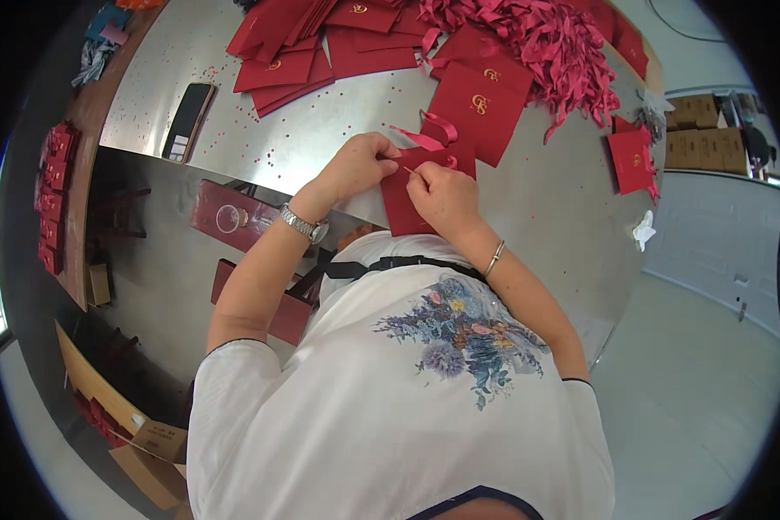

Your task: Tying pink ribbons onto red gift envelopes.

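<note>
A small dark red paper bag (pixel 405 208) lies at the table's near edge, right in front of my body. My left hand (pixel 361 166) is closed, with thumb and forefinger pinching at the bag's upper left edge. Over the bag's upper part, my right hand (pixel 446 196) is closed too. A thin pale tip shows at its fingers, too small to name. A pink-red ribbon (pixel 442 126) loops up from the top of the bag, just beyond both hands. Flat red bags with gold print (pixel 484 111) lie overlapping just past it.
A heap of red ribbons (pixel 537 52) covers the far right. More red bags (pixel 368 52) are piled at the far middle. A phone (pixel 187 123) lies on the left of the metal table (pixel 321 121), among scattered red dots. One bag (pixel 633 159) sits at the right edge, near crumpled white tissue (pixel 643 230).
</note>
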Demonstrator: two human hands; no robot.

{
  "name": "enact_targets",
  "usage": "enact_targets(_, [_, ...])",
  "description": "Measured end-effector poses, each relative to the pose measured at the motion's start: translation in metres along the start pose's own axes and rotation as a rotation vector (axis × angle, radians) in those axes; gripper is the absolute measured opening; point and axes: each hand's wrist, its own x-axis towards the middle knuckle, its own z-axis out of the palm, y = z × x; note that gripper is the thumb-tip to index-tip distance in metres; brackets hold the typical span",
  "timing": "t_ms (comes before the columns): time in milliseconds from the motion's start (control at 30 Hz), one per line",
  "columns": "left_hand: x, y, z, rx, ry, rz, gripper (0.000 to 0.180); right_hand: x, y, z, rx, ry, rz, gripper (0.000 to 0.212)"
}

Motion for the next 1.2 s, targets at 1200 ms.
enact_targets(1200, [0.008, 0.045, -0.024, 0.595, -0.224, 0.418, 0.013, -0.004, -0.015, -0.008, -0.175, 0.096, -0.141, 0.019])
